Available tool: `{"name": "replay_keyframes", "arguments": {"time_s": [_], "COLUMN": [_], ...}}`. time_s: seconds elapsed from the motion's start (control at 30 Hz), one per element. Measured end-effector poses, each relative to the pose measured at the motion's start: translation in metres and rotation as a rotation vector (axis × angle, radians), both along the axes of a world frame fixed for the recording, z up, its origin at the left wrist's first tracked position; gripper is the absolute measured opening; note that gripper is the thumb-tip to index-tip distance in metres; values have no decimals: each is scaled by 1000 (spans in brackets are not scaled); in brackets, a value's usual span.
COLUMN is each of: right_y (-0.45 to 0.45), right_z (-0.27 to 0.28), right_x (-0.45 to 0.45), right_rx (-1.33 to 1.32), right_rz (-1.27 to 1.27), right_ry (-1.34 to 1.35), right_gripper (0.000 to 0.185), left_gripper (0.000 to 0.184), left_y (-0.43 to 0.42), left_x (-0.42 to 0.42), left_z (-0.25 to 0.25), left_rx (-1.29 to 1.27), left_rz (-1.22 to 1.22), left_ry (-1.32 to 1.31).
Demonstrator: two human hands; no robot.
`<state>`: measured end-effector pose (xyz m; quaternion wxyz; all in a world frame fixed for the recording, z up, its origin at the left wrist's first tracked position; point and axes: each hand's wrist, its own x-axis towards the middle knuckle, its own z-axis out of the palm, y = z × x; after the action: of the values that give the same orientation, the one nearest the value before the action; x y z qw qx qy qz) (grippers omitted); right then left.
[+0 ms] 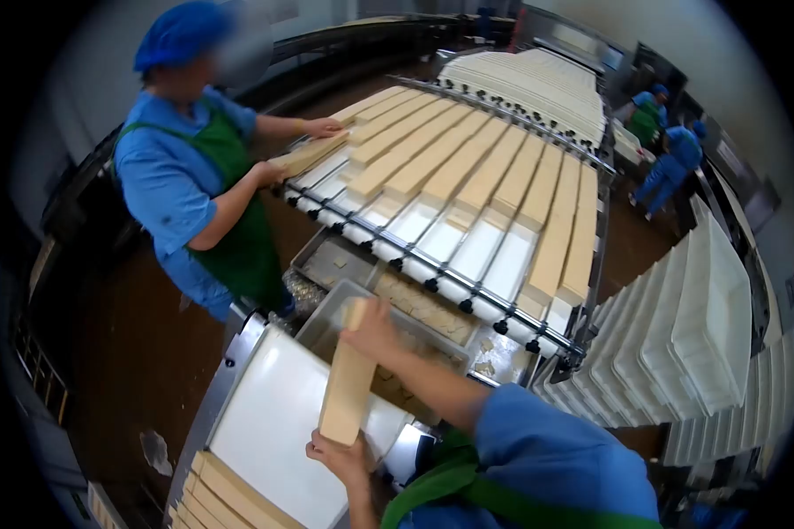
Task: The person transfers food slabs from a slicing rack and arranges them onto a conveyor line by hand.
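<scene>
A long pale block (348, 388) is held between my two hands, above the edge of a white surface (278, 406) and a grey bin. My right hand (372, 331) grips its far end; my left hand (340, 458) holds its near end from below. Beyond them, a row of similar long blocks (450, 159) lies side by side on a white conveyor (494, 256) with thin dividers. More such blocks (229, 498) lie together at the lower left of the white surface.
A co-worker (194, 167) at the left holds another block at the conveyor's edge. Grey bins with pale scraps (428, 309) sit under the conveyor end. Stacked white trays (662, 344) stand at the right. Two people (675, 159) are farther back.
</scene>
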<state>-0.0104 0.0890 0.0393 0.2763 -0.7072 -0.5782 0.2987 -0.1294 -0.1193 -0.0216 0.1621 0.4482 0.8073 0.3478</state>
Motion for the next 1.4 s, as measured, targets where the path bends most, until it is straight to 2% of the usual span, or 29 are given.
{"name": "replay_keyframes", "arguments": {"time_s": [0.07, 0.13, 0.17, 0.2, 0.23, 0.27, 0.3, 0.37, 0.4, 0.47, 0.5, 0.57, 0.67, 0.73, 0.77, 0.83, 0.87, 0.97, 1.03, 1.07, 1.13, 1.17, 1.2, 1.23, 1.3, 1.33, 1.4], "right_y": [6, 9, 14, 11, 21, 23, 34, 53, 63, 78, 86, 97, 99, 86, 75, 48, 30, -15, -24, -26, -24, -23, -23, -24, -22, -24, -27], "right_z": [9, 31, 30, 52, 36, 52, 50, 39, 33, 26, 13, -13, -28, -23, -15, -9, -10, -3, -7, -10, -16, -17, -17, -19, -23, -21, -20], "right_x": [71, 139, 173, 198, 232, 253, 281, 329, 346, 369, 375, 380, 378, 365, 359, 352, 346, 328, 318, 319, 320, 320, 320, 320, 322, 320, 320], "right_rx": [126, 149, 246, 158, 135, -6, -5, -302, -304, -338, -336, -8, 127, 127, 136, 273, 445, 691, 684, 699, 743, 759, 739, 720, 712, 626, 538], "right_rz": [-76, -223, -265, -360, -412, -456, -462, -268, -272, -121, -121, -319, -323, -295, -256, -101, -2, 326, 301, 281, 298, 296, 294, 296, 306, 229, 158], "right_ry": [101, 74, 16, 17, -34, -103, -96, -410, -399, -473, -464, -624, -586, -551, -529, -240, -134, -40, -373, -398, -369, -378, -362, -346, -332, -324, -273], "right_gripper": [77, 75, 72, 71, 72, 71, 71, 65, 65, 61, 61, 60, 60, 59, 58, 56, 56, 57, 58, 58, 58, 58, 58, 57, 58, 58, 61], "left_gripper": [67, 69, 69, 71, 74, 74, 72, 71, 69, 64, 64, 62, 56, 52, 52, 52, 52, 55, 58, 61, 75, 79, 80, 80, 66, 66, 73], "left_y": [24, 47, 56, 64, 70, 75, 81, 92, 99, 110, 117, 134, 159, 171, 172, 174, 173, 173, 170, 166, 158, 157, 145, 141, 122, 110, 79], "left_x": [32, 70, 89, 109, 126, 140, 154, 176, 186, 207, 217, 237, 263, 277, 281, 288, 287, 275, 258, 246, 223, 207, 199, 184, 140, 124, 101], "left_z": [15, 34, 47, 62, 74, 82, 88, 98, 102, 112, 106, 93, 76, 61, 64, 70, 71, 72, 68, 63, 57, 37, 55, 40, -11, -26, -46], "left_rx": [62, 155, 155, 209, 260, 261, 248, 228, 200, 162, 161, 174, 212, 191, 191, 128, 134, 233, 286, 305, 278, 302, 212, 229, 232, 237, -3], "left_rz": [-39, -165, -180, -305, -429, -439, -543, -657, -733, -832, -835, -883, -952, -985, -990, -933, -937, -945, -895, -836, -694, -654, -577, -572, -449, -405, -307], "left_ry": [-1, -135, -130, -135, -140, -134, -142, -141, -190, -216, -207, -226, -207, -207, -203, -272, -272, -221, -226, -255, -85, -182, -112, -111, 209, 220, 299]}}
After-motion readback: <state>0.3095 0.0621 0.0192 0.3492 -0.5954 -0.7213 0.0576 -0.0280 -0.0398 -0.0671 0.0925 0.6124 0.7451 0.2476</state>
